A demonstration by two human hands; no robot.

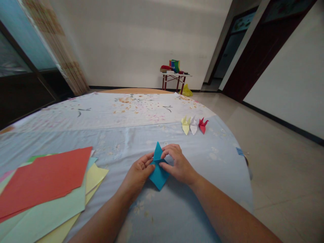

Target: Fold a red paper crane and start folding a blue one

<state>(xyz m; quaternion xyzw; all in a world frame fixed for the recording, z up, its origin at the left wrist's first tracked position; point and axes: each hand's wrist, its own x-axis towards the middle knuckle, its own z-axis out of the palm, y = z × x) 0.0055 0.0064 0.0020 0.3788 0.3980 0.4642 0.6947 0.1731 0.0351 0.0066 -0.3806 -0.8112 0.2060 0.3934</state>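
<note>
Between my hands is a partly folded piece of blue origami paper (160, 176), with a pointed flap standing up at its far end and a square, diamond-turned part nearer me. My left hand (143, 168) pinches its left edge, thumb on top. From the right, my right hand (177, 163) grips the paper near the crease, thumb and index finger on the flap's base. Farther off on the right stand three folded paper cranes: a yellow one (185, 126), a white one (193, 126) and a red one (203, 126).
Sheets of coloured paper, with red paper (50, 180) uppermost, lie in a loose stack at the left. A floral cloth (121, 138) covers the round table. By the far wall stands a small side table (174, 75) with things on it, a yellow bag (186, 90) beside it.
</note>
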